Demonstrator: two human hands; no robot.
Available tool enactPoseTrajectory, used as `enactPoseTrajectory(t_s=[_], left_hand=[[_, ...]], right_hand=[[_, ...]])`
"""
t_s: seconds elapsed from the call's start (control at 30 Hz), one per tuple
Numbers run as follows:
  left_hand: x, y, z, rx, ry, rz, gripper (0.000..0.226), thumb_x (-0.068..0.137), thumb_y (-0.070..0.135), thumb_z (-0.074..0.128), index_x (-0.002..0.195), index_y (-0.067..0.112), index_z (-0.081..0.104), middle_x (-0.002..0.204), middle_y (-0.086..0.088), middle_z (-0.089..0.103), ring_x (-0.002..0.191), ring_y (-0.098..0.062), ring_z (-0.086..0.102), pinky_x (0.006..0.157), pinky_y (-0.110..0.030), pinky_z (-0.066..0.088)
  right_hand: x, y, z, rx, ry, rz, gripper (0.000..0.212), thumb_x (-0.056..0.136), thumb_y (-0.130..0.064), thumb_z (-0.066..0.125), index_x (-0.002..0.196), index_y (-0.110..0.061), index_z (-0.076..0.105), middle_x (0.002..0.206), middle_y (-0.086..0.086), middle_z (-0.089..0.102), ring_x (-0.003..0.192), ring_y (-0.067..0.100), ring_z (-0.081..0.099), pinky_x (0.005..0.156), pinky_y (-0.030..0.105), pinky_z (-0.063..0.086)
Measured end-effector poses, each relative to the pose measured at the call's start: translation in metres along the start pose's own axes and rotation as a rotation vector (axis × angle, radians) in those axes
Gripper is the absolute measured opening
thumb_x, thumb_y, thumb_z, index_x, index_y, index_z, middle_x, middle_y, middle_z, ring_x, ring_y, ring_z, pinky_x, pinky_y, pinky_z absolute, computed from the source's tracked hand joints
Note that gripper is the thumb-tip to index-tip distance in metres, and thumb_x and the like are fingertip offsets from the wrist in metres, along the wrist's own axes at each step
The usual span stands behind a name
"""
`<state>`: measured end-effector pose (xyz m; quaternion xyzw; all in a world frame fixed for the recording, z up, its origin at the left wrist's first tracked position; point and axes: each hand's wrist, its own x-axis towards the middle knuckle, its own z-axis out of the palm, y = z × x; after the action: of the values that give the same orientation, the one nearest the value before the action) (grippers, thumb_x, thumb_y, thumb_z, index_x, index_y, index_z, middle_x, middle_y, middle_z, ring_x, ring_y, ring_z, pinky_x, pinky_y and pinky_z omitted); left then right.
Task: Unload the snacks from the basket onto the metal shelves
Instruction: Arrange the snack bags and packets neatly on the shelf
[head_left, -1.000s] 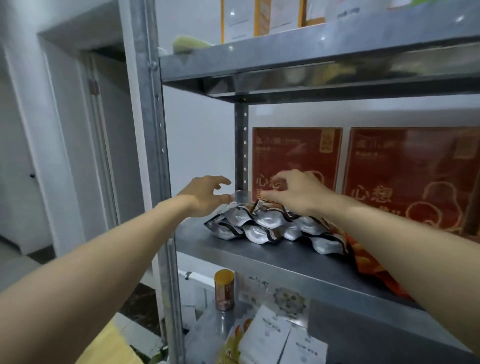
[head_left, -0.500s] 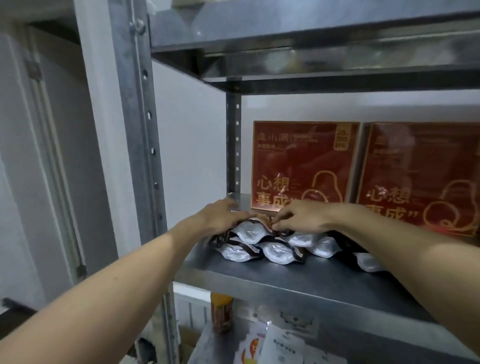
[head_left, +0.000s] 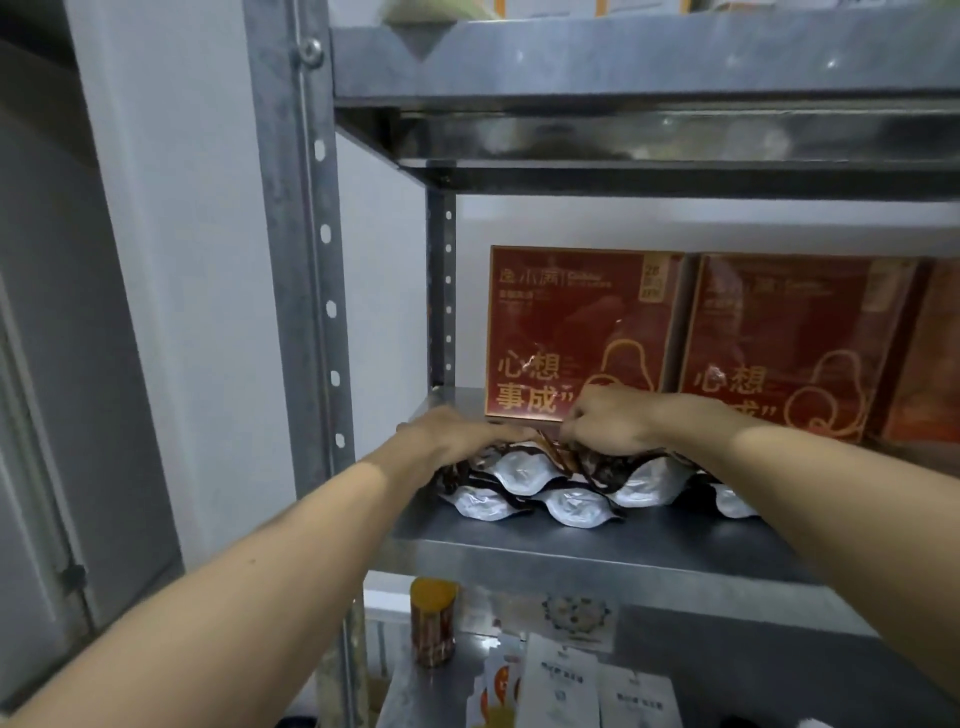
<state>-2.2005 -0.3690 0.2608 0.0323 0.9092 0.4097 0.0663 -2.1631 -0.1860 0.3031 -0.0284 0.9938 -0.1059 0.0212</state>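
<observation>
At the bottom of the frame, on the lower shelf (head_left: 753, 670), lie flat white sachets (head_left: 558, 691), and an orange-capped jar (head_left: 434, 621) stands at its left end; the basket is not in view.

Just above, in the middle of the frame, the middle metal shelf (head_left: 545, 545) shows dull, smooth, galvanised sheet with a folded front lip. On it, toward its left end, sits the pile of snack pouches (head_left: 550, 488): small pillow-shaped foil packs, silver on their bellies with dark brown wavy seams, stacked in overlapping rows. They look light, soft and slick, so a pile of them probably slides and slumps easily; I judge the crimped seams or a flat press from above to be the best hold, since the puffed bellies would squirm out of a pinch.

The left hand (head_left: 457, 441) lies flat and spread on the pile's left top, pressing rather than gripping. The right hand (head_left: 608, 423) is curled, fingertips pinching a pouch's upper edge.

Behind the hands, at centre right, stiff red cardboard boxes (head_left: 576, 322) stand upright against the white wall. The perforated steel upright (head_left: 306, 291) runs up the left, and the upper shelf (head_left: 644, 67) crosses the top.
</observation>
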Motion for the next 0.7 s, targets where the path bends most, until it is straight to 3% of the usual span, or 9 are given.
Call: enactPoseTrajectory(t_s=[0.07, 0.13, 0.2, 0.27, 0.3, 0.37, 0.47, 0.57, 0.7], left_hand=[[0.001, 0.001, 0.0, 0.025, 0.034, -0.002, 0.101, 0.035, 0.084, 0.074, 0.111, 0.019, 0.061, 0.14, -0.011, 0.051, 0.135, -0.033, 0.038, 0.114, -0.045, 0.03], [0.0, 0.002, -0.001, 0.056, 0.096, 0.018, 0.106, 0.028, 0.088, 0.071, 0.106, 0.016, 0.066, 0.129, -0.009, 0.058, 0.13, -0.03, 0.041, 0.109, -0.045, 0.037], [0.005, 0.002, -0.004, -0.034, 0.138, 0.096, 0.074, 0.037, 0.08, 0.078, 0.078, 0.019, 0.071, 0.099, -0.003, 0.07, 0.102, -0.018, 0.058, 0.087, -0.032, 0.049], [0.007, 0.002, -0.004, -0.184, 0.086, 0.225, 0.042, 0.06, 0.053, 0.087, 0.054, 0.02, 0.061, 0.071, 0.003, 0.067, 0.07, -0.01, 0.059, 0.065, -0.023, 0.044], [0.008, 0.002, -0.004, -0.22, 0.062, 0.283, 0.04, 0.067, 0.042, 0.086, 0.055, 0.02, 0.056, 0.069, 0.001, 0.063, 0.065, -0.011, 0.057, 0.063, -0.022, 0.041], [0.007, 0.003, -0.004, -0.32, 0.083, 0.354, 0.037, 0.074, 0.027, 0.085, 0.078, 0.015, 0.05, 0.078, -0.003, 0.064, 0.066, -0.01, 0.06, 0.061, -0.019, 0.044], [0.011, 0.005, -0.005, -0.449, 0.154, 0.441, 0.042, 0.076, 0.015, 0.083, 0.094, 0.012, 0.045, 0.088, -0.004, 0.069, 0.069, -0.009, 0.068, 0.055, -0.014, 0.047], [0.022, 0.012, -0.004, -0.498, 0.22, 0.518, 0.039, 0.077, 0.017, 0.081, 0.094, 0.016, 0.047, 0.089, -0.003, 0.068, 0.088, -0.022, 0.07, 0.072, -0.027, 0.055], [0.04, 0.024, 0.003, -0.471, 0.257, 0.572, 0.04, 0.08, 0.017, 0.079, 0.109, 0.012, 0.051, 0.096, 0.002, 0.067, 0.097, -0.02, 0.067, 0.085, -0.033, 0.056]], right_hand=[[0.004, -0.009, 0.002, 0.064, 0.009, 0.022, 0.033, 0.096, -0.037, 0.051, 0.071, -0.017, 0.058, 0.077, 0.002, 0.061, 0.074, 0.017, 0.058, 0.072, 0.031, 0.047], [0.01, -0.012, 0.003, 0.132, -0.012, 0.049, 0.032, 0.094, -0.042, 0.054, 0.08, -0.014, 0.062, 0.088, 0.003, 0.066, 0.086, 0.02, 0.062, 0.081, 0.033, 0.05], [0.012, -0.013, 0.003, 0.237, -0.005, 0.082, 0.035, 0.091, -0.045, 0.058, 0.099, -0.011, 0.062, 0.109, 0.005, 0.065, 0.104, 0.024, 0.06, 0.089, 0.035, 0.048], [0.011, -0.014, 0.001, 0.356, 0.017, 0.122, 0.048, 0.089, -0.047, 0.061, 0.119, -0.009, 0.059, 0.125, 0.007, 0.059, 0.115, 0.026, 0.055, 0.089, 0.034, 0.044], [0.009, -0.013, 0.001, 0.411, 0.032, 0.13, 0.054, 0.088, -0.048, 0.063, 0.125, -0.01, 0.057, 0.128, 0.006, 0.057, 0.116, 0.025, 0.054, 0.088, 0.034, 0.043], [0.008, -0.011, -0.001, 0.558, 0.073, 0.111, 0.053, 0.084, -0.044, 0.07, 0.123, -0.011, 0.058, 0.119, 0.003, 0.063, 0.107, 0.021, 0.06, 0.089, 0.036, 0.051], [0.01, -0.008, -0.005, 0.869, 0.185, 0.023, 0.036, 0.083, -0.017, 0.078, 0.108, -0.011, 0.052, 0.096, 0.003, 0.067, 0.083, 0.019, 0.07, 0.08, 0.041, 0.061], [0.02, -0.006, -0.014, 0.978, 0.347, -0.029, 0.052, 0.078, -0.005, 0.081, 0.106, -0.018, 0.04, 0.098, 0.009, 0.064, 0.078, 0.024, 0.071, 0.074, 0.046, 0.061], [0.041, 0.001, -0.017, 0.899, 0.507, -0.054, 0.052, 0.07, -0.008, 0.086, 0.11, -0.014, 0.054, 0.096, 0.01, 0.067, 0.084, 0.027, 0.071, 0.073, 0.045, 0.061]])
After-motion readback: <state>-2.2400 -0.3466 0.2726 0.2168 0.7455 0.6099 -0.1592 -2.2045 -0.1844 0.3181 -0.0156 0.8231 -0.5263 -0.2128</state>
